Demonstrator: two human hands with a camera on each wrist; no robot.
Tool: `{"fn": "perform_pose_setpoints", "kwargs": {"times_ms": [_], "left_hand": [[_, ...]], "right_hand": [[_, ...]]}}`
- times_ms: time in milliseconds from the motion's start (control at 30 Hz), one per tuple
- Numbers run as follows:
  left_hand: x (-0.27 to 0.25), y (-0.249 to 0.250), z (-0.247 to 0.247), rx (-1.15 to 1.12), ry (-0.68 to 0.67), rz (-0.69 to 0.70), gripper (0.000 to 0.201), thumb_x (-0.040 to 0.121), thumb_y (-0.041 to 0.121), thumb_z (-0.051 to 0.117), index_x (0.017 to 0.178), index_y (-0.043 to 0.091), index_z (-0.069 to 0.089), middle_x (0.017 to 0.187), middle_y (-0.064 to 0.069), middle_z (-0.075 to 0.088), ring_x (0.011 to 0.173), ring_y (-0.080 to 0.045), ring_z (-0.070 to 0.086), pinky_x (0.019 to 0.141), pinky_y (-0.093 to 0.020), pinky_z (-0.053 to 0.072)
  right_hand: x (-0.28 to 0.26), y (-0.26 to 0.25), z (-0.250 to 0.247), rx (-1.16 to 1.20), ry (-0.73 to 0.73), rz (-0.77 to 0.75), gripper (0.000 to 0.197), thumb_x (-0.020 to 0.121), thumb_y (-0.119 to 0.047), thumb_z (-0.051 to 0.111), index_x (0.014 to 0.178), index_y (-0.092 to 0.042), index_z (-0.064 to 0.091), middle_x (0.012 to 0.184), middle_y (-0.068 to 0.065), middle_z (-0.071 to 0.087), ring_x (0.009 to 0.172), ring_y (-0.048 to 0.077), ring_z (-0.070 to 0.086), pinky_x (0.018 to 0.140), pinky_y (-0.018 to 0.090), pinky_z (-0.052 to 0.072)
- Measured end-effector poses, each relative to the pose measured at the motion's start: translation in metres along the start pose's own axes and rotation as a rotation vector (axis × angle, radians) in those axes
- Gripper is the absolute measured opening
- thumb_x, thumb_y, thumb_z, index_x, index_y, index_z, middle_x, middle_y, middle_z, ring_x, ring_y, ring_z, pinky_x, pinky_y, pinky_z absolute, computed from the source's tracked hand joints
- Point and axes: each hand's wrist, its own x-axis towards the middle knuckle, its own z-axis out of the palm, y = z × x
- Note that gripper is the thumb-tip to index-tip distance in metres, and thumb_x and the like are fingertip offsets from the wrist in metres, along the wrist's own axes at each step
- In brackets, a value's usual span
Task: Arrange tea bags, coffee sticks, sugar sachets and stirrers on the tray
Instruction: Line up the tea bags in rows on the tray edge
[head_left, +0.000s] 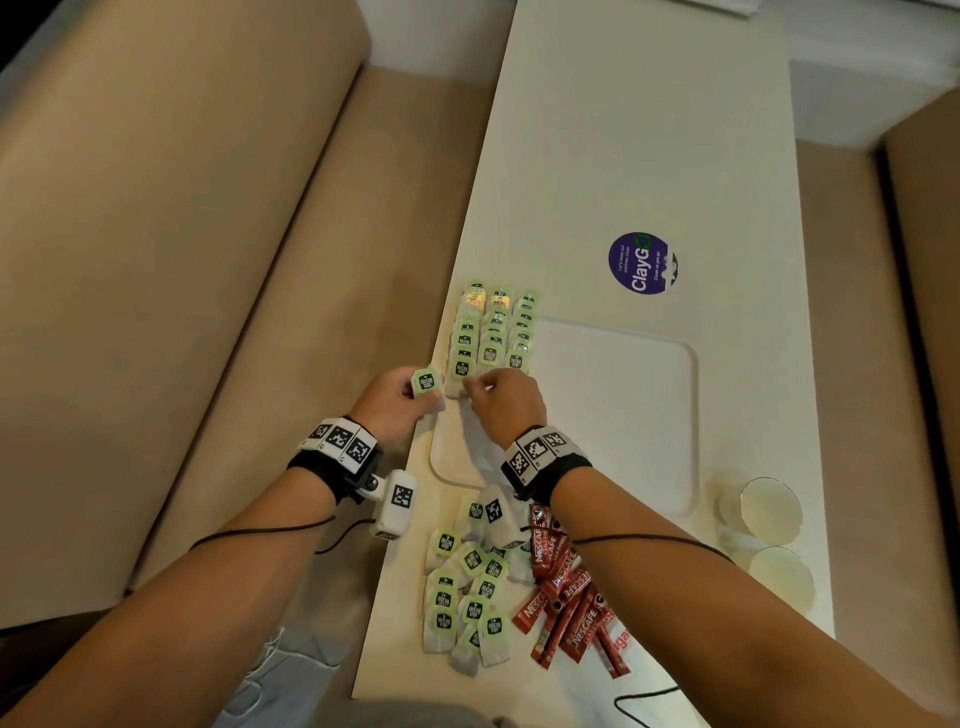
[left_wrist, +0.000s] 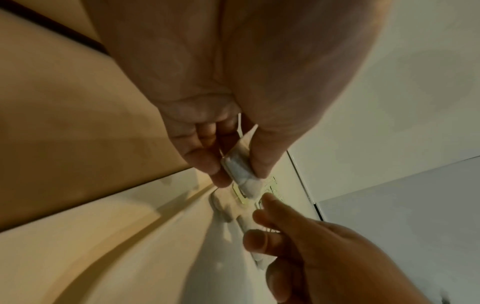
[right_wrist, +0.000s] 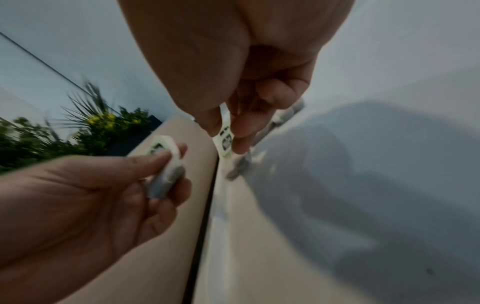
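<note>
Clearly the tea bag (head_left: 428, 385) in the left hand (head_left: 395, 402), pinched just left of the tray (head_left: 644, 415), is light, soft; right hand (head_left: 501, 402) pinches another at the rows (head_left: 493, 332); pinch tags gently.

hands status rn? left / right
Left hand: pinching a small stack of tea bags.
Right hand: pinching one tea bag at the near end of the rows on the tray.

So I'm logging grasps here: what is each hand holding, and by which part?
Left hand pinches a white tea bag with a green tag by its sides. Right hand pinches another green-tagged tea bag at the tag.
</note>
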Motion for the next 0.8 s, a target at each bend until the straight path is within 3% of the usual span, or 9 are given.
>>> {"fn": "perform_pose_setpoints", "kwargs": {"times_ms": [67, 167, 233, 267, 333, 400, 533, 633, 800], "left_hand": [[-0.001, 0.003, 0.004, -0.023, -0.020, 0.032, 0.020, 0.091, 0.003, 0.068, 0.098, 0.022, 0.068, 0.092, 0.001, 0.076, 0.092, -0.021, 0.071, 0.082, -0.031, 0.058], [-0.002, 0.006, 0.009, -0.087, -0.047, 0.023, 0.024, 0.085, 0.005, 0.075, 0.105, 0.017, 0.067, 0.097, -0.008, 0.077, 0.095, -0.026, 0.073, 0.090, -0.040, 0.058], [0.001, 0.003, 0.012, -0.065, -0.044, 0.026, 0.034, 0.080, 0.013, 0.082, 0.110, 0.021, 0.066, 0.092, -0.008, 0.074, 0.087, -0.022, 0.071, 0.088, -0.043, 0.057], [0.004, 0.001, 0.013, -0.025, -0.033, 0.024, 0.040, 0.079, 0.018, 0.084, 0.113, 0.023, 0.065, 0.084, -0.008, 0.068, 0.079, -0.020, 0.066, 0.083, -0.041, 0.056], [0.005, 0.001, 0.017, 0.051, -0.015, 0.019, 0.046, 0.080, 0.019, 0.084, 0.121, 0.019, 0.062, 0.074, -0.008, 0.051, 0.067, -0.014, 0.052, 0.068, -0.025, 0.047], [0.006, 0.002, 0.021, 0.079, -0.023, 0.021, 0.047, 0.081, 0.019, 0.083, 0.123, 0.017, 0.061, 0.071, -0.003, 0.047, 0.063, -0.009, 0.047, 0.066, -0.019, 0.043], [0.011, 0.006, 0.025, 0.125, 0.031, 0.050, 0.030, 0.082, 0.023, 0.082, 0.108, 0.019, 0.066, 0.089, 0.000, 0.070, 0.082, -0.013, 0.066, 0.082, -0.030, 0.054], [0.016, 0.006, 0.025, 0.278, 0.149, 0.096, 0.019, 0.083, 0.030, 0.080, 0.097, 0.022, 0.069, 0.084, 0.002, 0.070, 0.076, -0.012, 0.063, 0.073, -0.024, 0.052], [0.022, 0.010, 0.025, 0.505, 0.103, 0.132, 0.016, 0.084, 0.018, 0.078, 0.099, 0.020, 0.072, 0.076, 0.001, 0.058, 0.067, -0.015, 0.053, 0.069, -0.027, 0.048]], "right_hand": [[-0.009, -0.001, -0.006, 0.075, -0.019, -0.072, 0.034, 0.097, -0.047, 0.056, 0.096, -0.021, 0.079, 0.083, -0.003, 0.076, 0.079, 0.015, 0.070, 0.081, 0.034, 0.057], [-0.026, -0.002, -0.015, 0.132, -0.135, -0.185, 0.032, 0.100, -0.042, 0.057, 0.095, -0.020, 0.079, 0.077, -0.005, 0.074, 0.074, 0.011, 0.069, 0.076, 0.029, 0.056], [-0.031, 0.004, -0.016, 0.102, -0.161, -0.238, 0.030, 0.100, -0.042, 0.058, 0.098, -0.020, 0.079, 0.079, -0.006, 0.074, 0.075, 0.010, 0.067, 0.073, 0.027, 0.055], [-0.032, 0.008, -0.015, 0.094, -0.158, -0.248, 0.029, 0.099, -0.041, 0.059, 0.100, -0.019, 0.078, 0.082, -0.006, 0.074, 0.076, 0.009, 0.066, 0.073, 0.026, 0.053], [-0.032, 0.017, -0.014, 0.091, -0.141, -0.250, 0.027, 0.098, -0.039, 0.062, 0.100, -0.017, 0.077, 0.086, -0.004, 0.074, 0.078, 0.009, 0.065, 0.072, 0.023, 0.048], [-0.030, 0.023, -0.014, 0.094, -0.125, -0.238, 0.029, 0.097, -0.042, 0.063, 0.099, -0.016, 0.077, 0.088, -0.003, 0.074, 0.080, 0.011, 0.065, 0.073, 0.025, 0.049], [-0.020, 0.032, -0.018, 0.090, -0.033, -0.136, 0.027, 0.096, -0.038, 0.066, 0.094, -0.013, 0.075, 0.085, 0.002, 0.072, 0.077, 0.020, 0.065, 0.074, 0.033, 0.053], [-0.008, 0.037, -0.021, 0.076, 0.019, -0.021, 0.024, 0.096, -0.037, 0.065, 0.099, -0.017, 0.076, 0.085, -0.002, 0.070, 0.076, 0.018, 0.063, 0.075, 0.032, 0.054], [-0.001, 0.027, -0.022, 0.007, -0.034, 0.037, 0.025, 0.096, -0.032, 0.062, 0.082, -0.017, 0.075, 0.068, -0.001, 0.064, 0.069, 0.023, 0.062, 0.064, 0.032, 0.051]]}}
